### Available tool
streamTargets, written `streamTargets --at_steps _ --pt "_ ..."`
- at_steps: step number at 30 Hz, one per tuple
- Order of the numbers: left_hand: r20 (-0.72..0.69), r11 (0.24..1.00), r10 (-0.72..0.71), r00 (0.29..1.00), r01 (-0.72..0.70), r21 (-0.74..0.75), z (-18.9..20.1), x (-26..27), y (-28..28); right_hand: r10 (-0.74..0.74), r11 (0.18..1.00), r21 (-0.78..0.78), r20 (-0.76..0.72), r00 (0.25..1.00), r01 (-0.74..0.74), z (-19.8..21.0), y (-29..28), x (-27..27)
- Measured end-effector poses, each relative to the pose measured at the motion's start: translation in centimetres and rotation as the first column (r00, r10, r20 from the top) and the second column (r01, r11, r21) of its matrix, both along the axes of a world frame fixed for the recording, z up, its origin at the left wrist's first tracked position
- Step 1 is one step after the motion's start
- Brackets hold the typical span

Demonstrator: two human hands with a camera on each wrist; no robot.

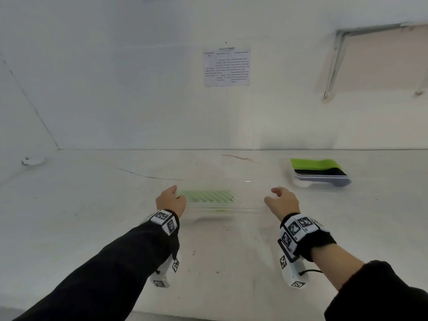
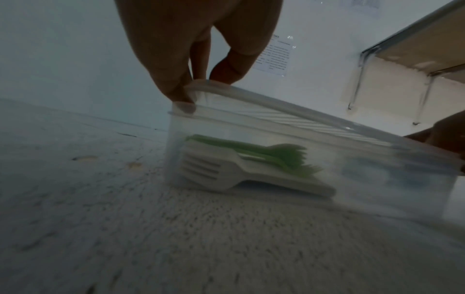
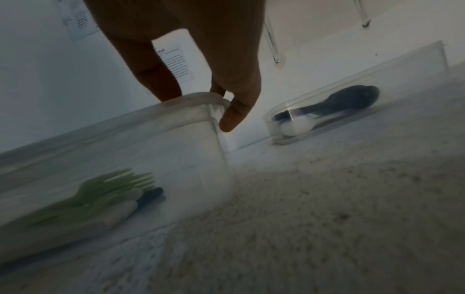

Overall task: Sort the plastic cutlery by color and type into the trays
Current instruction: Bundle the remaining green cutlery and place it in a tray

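Note:
A clear plastic tray hangs slightly above the white table, a shadow beneath it. My left hand grips its left end and my right hand grips its right end. Green forks lie inside toward the left. In the left wrist view, my left hand curls its fingers over the tray rim, with a white fork under green forks. In the right wrist view, my right hand pinches the tray corner; green forks and a black handle show inside.
A second clear tray stands at the back right, holding green, black and white cutlery; the right wrist view shows a black spoon and a white spoon in it. A wall with a printed sheet rises behind the table.

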State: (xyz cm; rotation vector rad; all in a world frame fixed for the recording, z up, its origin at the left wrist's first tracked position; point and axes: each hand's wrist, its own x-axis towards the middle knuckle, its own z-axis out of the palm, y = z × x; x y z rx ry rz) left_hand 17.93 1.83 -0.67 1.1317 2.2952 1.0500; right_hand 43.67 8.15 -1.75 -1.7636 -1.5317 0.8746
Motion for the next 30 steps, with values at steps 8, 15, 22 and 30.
streamTargets --at_steps 8,15,22,30 --pt "0.020 0.990 0.139 0.990 -0.138 -0.016 -0.7 -0.2 -0.4 0.040 0.999 0.032 0.094 0.995 -0.044 0.1 -0.3 -0.1" --pt "0.277 0.982 0.183 0.943 -0.188 -0.007 -1.8 -1.3 -0.8 0.085 0.984 -0.168 0.127 0.988 -0.063 0.4 0.1 -0.6" --pt "0.417 0.970 0.169 0.893 -0.226 0.093 -2.6 -1.2 -1.7 0.094 0.989 -0.127 0.193 0.977 -0.070 -1.0 -0.7 -1.5" --pt "0.618 0.961 0.169 0.768 -0.268 0.070 -3.4 -1.9 -1.9 -0.068 0.984 -0.151 0.174 0.982 0.095 0.3 -0.5 -1.8"
